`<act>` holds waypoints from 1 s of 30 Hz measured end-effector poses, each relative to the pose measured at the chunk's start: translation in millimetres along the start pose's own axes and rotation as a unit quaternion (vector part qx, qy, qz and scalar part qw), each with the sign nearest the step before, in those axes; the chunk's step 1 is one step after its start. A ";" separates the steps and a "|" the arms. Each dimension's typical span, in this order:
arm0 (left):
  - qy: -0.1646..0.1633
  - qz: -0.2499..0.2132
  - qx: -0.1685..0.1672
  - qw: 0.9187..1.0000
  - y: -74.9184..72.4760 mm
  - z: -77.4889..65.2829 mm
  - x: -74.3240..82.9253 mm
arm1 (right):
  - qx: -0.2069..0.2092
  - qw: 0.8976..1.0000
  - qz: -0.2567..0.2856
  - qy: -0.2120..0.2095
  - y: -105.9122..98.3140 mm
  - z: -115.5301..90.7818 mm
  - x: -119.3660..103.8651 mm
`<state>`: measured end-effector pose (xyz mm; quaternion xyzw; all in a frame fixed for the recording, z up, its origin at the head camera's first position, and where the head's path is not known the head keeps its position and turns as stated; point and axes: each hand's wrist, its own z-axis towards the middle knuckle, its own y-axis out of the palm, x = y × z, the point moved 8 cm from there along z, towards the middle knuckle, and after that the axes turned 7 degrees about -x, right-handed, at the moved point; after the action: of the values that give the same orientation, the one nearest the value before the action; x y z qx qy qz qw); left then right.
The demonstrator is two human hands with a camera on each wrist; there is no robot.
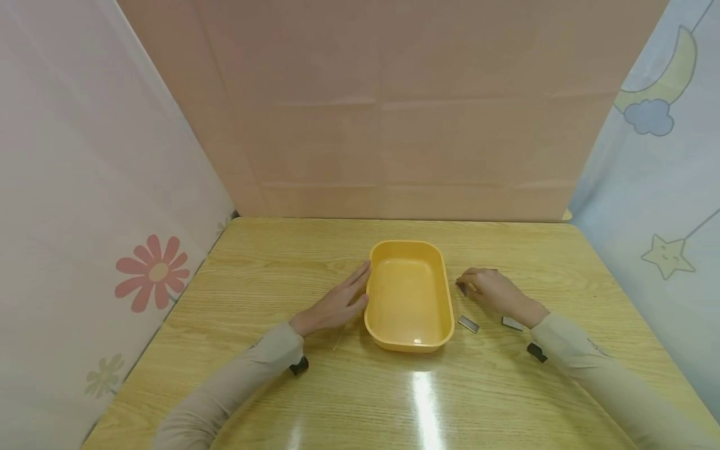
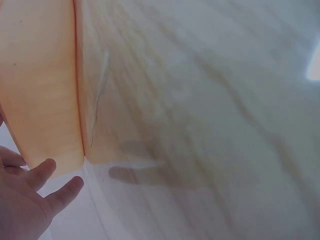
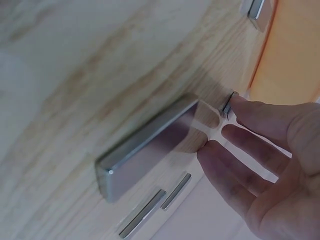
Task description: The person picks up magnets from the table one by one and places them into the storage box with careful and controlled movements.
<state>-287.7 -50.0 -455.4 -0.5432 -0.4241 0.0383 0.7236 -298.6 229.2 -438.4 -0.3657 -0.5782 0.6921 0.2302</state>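
Observation:
A yellow rectangular tub (image 1: pixel 409 300) with rounded corners stands on the wooden table, and its bottom is bare. My left hand (image 1: pixel 335 304) rests its extended fingers against the tub's left side. In the left wrist view, that hand (image 2: pixel 30 200) shows at the lower left beside the tub wall (image 2: pixel 42 90). Right of the tub, my right hand (image 1: pixel 495 292) pinches a small shiny metal bar (image 3: pixel 229 104) at its fingertips, close to the table. Another metal bar (image 1: pixel 469 324) lies near the tub, and a further bar (image 1: pixel 512 323) lies below my right wrist.
Two more thin metal bars (image 3: pixel 142 214) lie beyond the hand in the right wrist view. A thin pale strip (image 2: pixel 102 75) shows beside the tub. The wooden table (image 1: pixel 270 262) meets a plain backdrop (image 1: pixel 382 125) behind and printed curtains at both sides.

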 end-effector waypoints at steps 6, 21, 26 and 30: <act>0.004 0.002 0.017 1.000 -2.2 -0.2 1.0 | 0.010 1.000 -0.017 -0.011 1.0 2.0 -2.0; -0.007 -0.022 0.025 0.999 -2.0 5.0 2.1 | -0.004 0.999 -0.034 -0.013 1.3 3.8 -7.6; -0.005 -0.013 0.026 1.000 -2.0 6.0 3.2 | 0.003 0.999 -0.027 -0.020 0.1 5.2 -6.5; -0.004 -0.008 0.023 1.000 -1.2 6.2 4.0 | -0.005 1.000 -0.018 -0.012 0.9 6.5 -3.7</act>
<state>-289.6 -43.8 -451.9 -0.5228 -0.4306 0.0441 0.7344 -301.2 222.2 -438.0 -0.3479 -0.5907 0.6895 0.2338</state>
